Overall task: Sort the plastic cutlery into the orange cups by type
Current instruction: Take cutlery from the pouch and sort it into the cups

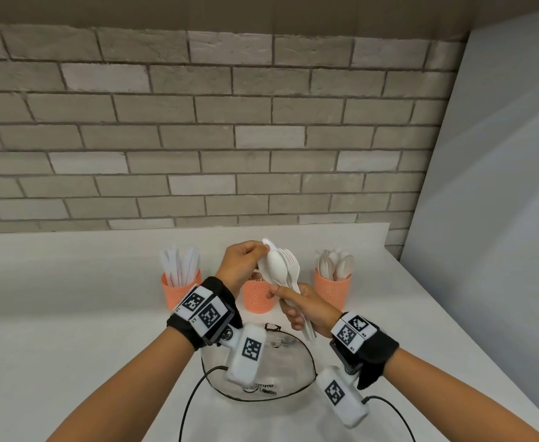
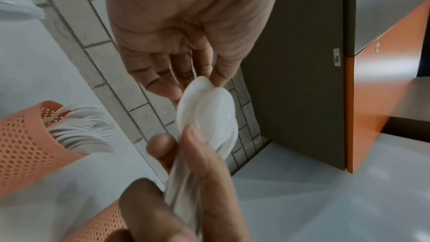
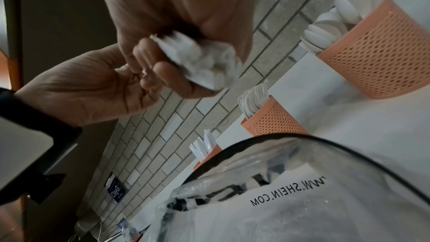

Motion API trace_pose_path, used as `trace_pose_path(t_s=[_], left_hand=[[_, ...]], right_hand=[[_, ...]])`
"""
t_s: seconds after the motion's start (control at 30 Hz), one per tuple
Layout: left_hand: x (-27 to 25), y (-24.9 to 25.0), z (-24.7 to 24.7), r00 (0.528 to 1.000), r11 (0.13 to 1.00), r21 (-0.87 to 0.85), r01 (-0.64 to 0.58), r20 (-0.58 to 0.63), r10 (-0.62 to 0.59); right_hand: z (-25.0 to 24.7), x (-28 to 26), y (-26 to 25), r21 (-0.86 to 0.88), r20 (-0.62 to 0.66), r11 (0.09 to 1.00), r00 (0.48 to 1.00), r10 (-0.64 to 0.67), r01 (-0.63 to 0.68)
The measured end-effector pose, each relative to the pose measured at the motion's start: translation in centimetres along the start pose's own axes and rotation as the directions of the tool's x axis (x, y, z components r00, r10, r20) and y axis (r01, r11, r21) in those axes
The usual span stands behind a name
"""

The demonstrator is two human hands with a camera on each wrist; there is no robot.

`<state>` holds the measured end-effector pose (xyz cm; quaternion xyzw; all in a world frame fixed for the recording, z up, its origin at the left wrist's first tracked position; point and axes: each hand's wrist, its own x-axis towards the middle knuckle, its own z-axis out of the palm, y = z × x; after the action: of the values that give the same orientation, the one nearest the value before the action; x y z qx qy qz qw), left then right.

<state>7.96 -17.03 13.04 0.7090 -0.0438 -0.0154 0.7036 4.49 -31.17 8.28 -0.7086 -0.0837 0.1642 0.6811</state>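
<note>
My right hand (image 1: 285, 301) grips a bundle of white plastic spoons and forks (image 1: 282, 269) by the handles, heads up, above the middle orange cup (image 1: 257, 301). My left hand (image 1: 263, 248) pinches the tip of the front spoon (image 2: 209, 111) in that bundle. The handle ends (image 3: 197, 62) stick out of my right fist. The left orange cup (image 1: 180, 290) holds knives. Forks (image 3: 252, 97) stand in the middle cup. The right orange cup (image 1: 331, 290) holds spoons.
A clear plastic bag with a black rim (image 1: 261, 374) lies on the white table (image 1: 70, 314) just in front of the cups, under my wrists. A brick wall (image 1: 198, 138) stands right behind the cups. A grey panel (image 1: 500, 186) closes the right side.
</note>
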Motion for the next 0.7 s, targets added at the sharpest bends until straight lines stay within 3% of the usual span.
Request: trace_pose_path(t_s=[0.27, 0.47, 0.7], left_hand=[[0.8, -0.5, -0.6, 0.974, 0.999, -0.014, -0.031, -0.226, 0.027], [0.1, -0.7, -0.5, 0.998, 0.998, -0.059, -0.025, -0.059, 0.021], [0.7, -1.6, -0.9, 0.996, 1.000, 0.002, -0.002, -0.092, 0.002]], right_hand=[[-0.6, -0.5, -0.2, 0.109, 0.028, 0.994, 0.999, 0.026, -0.029], [-0.9, -0.2, 0.0, 0.135, 0.071, 0.988, 0.996, 0.061, -0.070], [-1.0, -0.2, 0.3, 0.120, 0.097, 0.986, 0.990, 0.101, -0.112]])
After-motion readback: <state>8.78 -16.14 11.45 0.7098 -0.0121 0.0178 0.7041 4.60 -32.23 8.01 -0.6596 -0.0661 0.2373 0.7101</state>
